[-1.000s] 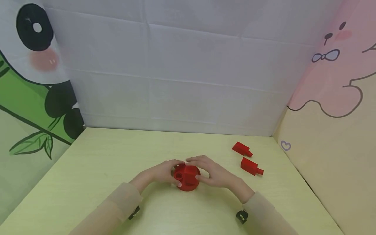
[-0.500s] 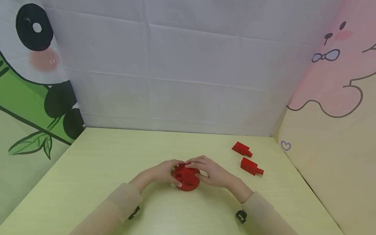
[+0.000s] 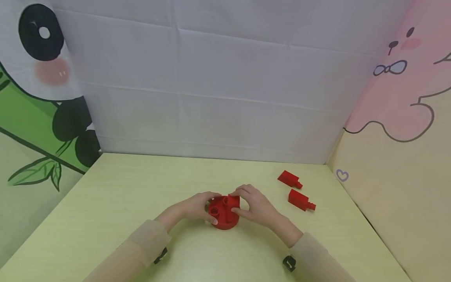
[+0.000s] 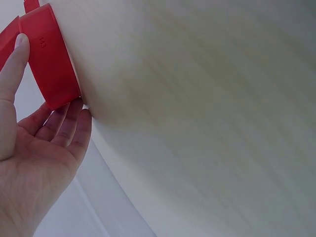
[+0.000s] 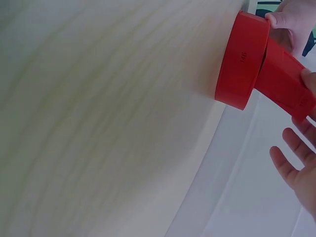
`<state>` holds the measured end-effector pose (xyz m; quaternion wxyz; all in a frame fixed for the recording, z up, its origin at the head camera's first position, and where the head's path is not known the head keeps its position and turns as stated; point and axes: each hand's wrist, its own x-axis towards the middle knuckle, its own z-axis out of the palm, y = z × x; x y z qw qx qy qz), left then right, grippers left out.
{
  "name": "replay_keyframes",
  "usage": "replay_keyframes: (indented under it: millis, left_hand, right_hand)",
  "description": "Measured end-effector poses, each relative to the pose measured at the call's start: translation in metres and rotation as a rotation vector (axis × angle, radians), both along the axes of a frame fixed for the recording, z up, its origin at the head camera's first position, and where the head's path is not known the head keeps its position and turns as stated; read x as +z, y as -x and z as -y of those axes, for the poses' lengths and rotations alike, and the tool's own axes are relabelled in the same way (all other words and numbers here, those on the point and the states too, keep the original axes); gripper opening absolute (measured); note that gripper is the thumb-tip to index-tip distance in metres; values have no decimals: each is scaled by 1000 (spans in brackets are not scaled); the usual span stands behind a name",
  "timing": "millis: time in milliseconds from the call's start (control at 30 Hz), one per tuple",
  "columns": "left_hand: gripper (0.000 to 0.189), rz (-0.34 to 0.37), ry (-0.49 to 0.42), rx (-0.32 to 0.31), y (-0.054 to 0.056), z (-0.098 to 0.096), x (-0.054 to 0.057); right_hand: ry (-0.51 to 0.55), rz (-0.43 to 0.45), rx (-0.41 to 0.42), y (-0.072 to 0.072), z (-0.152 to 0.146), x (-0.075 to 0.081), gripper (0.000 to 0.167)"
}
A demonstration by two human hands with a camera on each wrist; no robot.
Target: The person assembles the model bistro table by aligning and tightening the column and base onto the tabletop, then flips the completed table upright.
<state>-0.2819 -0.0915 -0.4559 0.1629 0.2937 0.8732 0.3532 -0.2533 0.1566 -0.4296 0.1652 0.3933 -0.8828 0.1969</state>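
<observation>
Left hand (image 3: 195, 205) grips round red base (image 3: 224, 226) on table (image 3: 225, 260), right hand (image 3: 258, 205) pinches red block (image 5: 281, 81) at its top; probably fitting, seating unclear, next needs alignment before pressing.

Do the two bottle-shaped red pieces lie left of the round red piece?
No, the head view shows both bottle-shaped pieces on the table right of the round piece.

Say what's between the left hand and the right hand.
Head view: the round red base, gripped by the left hand, and the red block pinched in the right hand.
</observation>
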Motion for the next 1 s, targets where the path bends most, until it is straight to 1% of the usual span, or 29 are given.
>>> replay_keyframes:
  millis: [100,233,333,400,467,533,633,733,833,933,1000]
  left_hand:
    - [82,2,6,0,0,0,-1]
    - [82,5,6,5,1,0,-2]
    - [82,5,10,9,2,0,-2]
    - [83,2,12,9,2,0,-3]
    - [83,-2,11,5,3,0,-3]
    - [83,-6,10,3,3,0,-4]
    - [83,-9,11,1,4,0,-4]
    - [83,0,13,7,4,0,-4]
    - [83,6,15,11,4,0,-4]
    - [83,0,19,9,3,-1,-3]
    - [83,-9,21,6,3,-1,-3]
  right_hand:
    - [17,-7,-56,-1,1,-3,36]
    - [30,8,-133,-5,4,-6,35]
    - [42,33,-163,-9,5,-6,35]
    - [53,42,-161,-11,5,-5,37]
    - [70,53,-140,-12,2,-3,38]
    - [81,66,-101,-13,0,-1,38]
    - [80,92,-18,-12,-6,2,39]
    - [56,110,77,-11,-11,3,42]
    - [6,97,151,-8,-16,3,49]
    - [-55,54,203,-5,-18,3,56]
    - [-91,15,230,-3,-19,3,58]
